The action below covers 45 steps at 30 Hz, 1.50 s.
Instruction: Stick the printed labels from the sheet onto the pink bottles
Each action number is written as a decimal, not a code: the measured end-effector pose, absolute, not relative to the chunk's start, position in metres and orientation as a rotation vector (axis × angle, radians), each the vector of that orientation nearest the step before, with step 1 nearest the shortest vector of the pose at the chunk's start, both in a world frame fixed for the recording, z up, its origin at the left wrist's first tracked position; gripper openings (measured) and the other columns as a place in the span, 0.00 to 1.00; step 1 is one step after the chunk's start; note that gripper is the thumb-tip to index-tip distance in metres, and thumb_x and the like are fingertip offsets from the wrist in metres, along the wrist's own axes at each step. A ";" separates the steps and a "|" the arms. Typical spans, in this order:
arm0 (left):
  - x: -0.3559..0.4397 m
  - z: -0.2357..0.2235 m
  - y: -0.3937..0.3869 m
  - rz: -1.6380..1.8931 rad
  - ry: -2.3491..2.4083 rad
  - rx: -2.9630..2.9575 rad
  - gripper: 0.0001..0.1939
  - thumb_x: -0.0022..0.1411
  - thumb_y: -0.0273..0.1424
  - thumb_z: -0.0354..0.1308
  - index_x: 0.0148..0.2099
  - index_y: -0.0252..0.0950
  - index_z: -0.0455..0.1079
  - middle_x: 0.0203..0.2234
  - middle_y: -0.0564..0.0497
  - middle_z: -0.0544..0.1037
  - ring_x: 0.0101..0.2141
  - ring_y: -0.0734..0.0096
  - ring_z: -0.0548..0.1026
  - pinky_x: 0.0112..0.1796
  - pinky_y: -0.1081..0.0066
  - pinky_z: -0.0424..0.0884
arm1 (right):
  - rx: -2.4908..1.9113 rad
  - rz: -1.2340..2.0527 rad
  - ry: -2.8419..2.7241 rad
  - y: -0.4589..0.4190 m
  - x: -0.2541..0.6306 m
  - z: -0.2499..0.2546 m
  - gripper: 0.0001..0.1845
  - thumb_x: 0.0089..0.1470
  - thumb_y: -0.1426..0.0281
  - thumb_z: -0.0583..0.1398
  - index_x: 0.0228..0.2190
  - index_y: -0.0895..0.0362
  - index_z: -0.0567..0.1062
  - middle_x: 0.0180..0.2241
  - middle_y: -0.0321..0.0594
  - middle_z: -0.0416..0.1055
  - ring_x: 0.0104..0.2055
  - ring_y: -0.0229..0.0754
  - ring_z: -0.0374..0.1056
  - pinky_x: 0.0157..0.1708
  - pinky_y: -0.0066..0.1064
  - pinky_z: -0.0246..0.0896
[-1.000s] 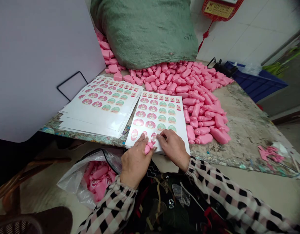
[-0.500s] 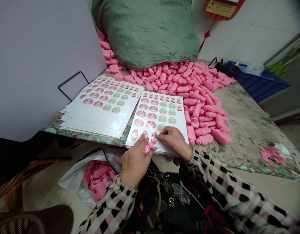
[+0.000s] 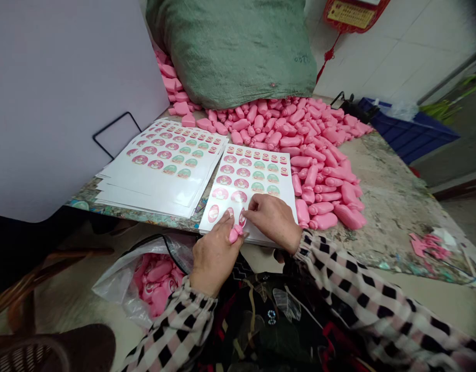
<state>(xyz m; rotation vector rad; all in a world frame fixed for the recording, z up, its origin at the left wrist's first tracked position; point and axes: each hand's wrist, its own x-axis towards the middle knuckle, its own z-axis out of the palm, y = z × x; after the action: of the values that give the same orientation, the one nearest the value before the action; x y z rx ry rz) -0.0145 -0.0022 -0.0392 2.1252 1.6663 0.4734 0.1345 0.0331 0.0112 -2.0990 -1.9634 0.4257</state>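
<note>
From where I sit, the bottle [image 3: 234, 235] is in the person's left hand [image 3: 213, 256], low over the near edge of the sheet [image 3: 286, 188]; that hand is closed around it, and only a small part of the pink shows between thumb and fingers. Its fingertips rest on the sheet by the middle oval of the bottom row. The right hand [image 3: 274, 219] has thumb and forefinger drawn together at the right-hand oval, the sticker [image 3: 241, 219]; I cannot tell whether they grip its edge or only touch it. Above, I see rows of pink and green stickers. Just left of the sheet lies a stack [image 3: 156, 194] of more printed sheets, fanned out. Beyond and to the right, pink bottles spread in a pile [image 3: 274, 139] over the worn table [image 3: 389, 191], with a green sack [image 3: 238, 51] behind. Below the table edge, a clear bag [image 3: 116, 287] holds more bottles. Far right stands a blue crate [image 3: 419, 137].
</note>
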 end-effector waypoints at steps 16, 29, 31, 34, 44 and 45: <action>-0.031 -0.025 -0.027 1.122 1.308 1.385 0.22 0.56 0.44 0.56 0.51 0.39 0.68 0.46 0.46 0.75 0.39 0.63 0.75 0.38 0.67 0.71 | -1.475 1.056 -1.214 0.015 0.162 -0.024 0.15 0.42 0.59 0.65 0.23 0.57 0.70 0.22 0.30 0.63 0.24 0.32 0.56 0.26 0.27 0.52; 0.015 -0.007 0.004 0.790 0.661 0.325 0.19 0.61 0.45 0.49 0.45 0.35 0.66 0.21 0.54 0.68 0.20 0.75 0.70 0.18 0.77 0.64 | -1.397 1.323 -1.128 -0.021 0.146 0.034 0.14 0.41 0.64 0.67 0.22 0.56 0.67 0.19 0.29 0.66 0.19 0.31 0.60 0.19 0.26 0.58; 0.017 -0.008 0.004 0.777 0.651 0.352 0.20 0.61 0.45 0.49 0.46 0.35 0.67 0.21 0.54 0.68 0.20 0.75 0.69 0.18 0.77 0.64 | -1.411 1.319 -1.123 -0.021 0.147 0.032 0.15 0.40 0.63 0.67 0.21 0.56 0.66 0.19 0.30 0.67 0.19 0.32 0.62 0.18 0.25 0.58; 0.017 -0.009 0.004 0.782 0.648 0.389 0.21 0.61 0.46 0.49 0.47 0.35 0.67 0.22 0.53 0.68 0.20 0.76 0.69 0.18 0.77 0.64 | -1.405 1.308 -1.157 -0.021 0.151 0.026 0.16 0.41 0.61 0.67 0.22 0.56 0.67 0.20 0.31 0.68 0.20 0.34 0.64 0.17 0.24 0.58; 0.020 -0.007 0.003 0.823 0.674 0.469 0.22 0.60 0.47 0.50 0.47 0.35 0.67 0.26 0.52 0.70 0.21 0.77 0.68 0.19 0.77 0.65 | -1.414 1.164 -1.360 -0.022 0.158 0.008 0.14 0.47 0.59 0.63 0.24 0.56 0.69 0.26 0.36 0.72 0.28 0.37 0.69 0.25 0.27 0.61; 0.020 -0.007 0.003 0.821 0.676 0.475 0.22 0.60 0.47 0.50 0.47 0.36 0.67 0.26 0.52 0.70 0.21 0.78 0.68 0.19 0.77 0.65 | -1.425 1.146 -1.370 -0.022 0.158 0.006 0.14 0.47 0.59 0.63 0.24 0.56 0.69 0.26 0.36 0.72 0.28 0.38 0.68 0.25 0.27 0.61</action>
<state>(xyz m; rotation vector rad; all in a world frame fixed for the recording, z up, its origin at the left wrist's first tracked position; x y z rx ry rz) 0.0204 0.0031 -0.0066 0.4755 0.6762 0.8207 0.1584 -0.0219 0.0062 -1.4250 -1.3702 1.1458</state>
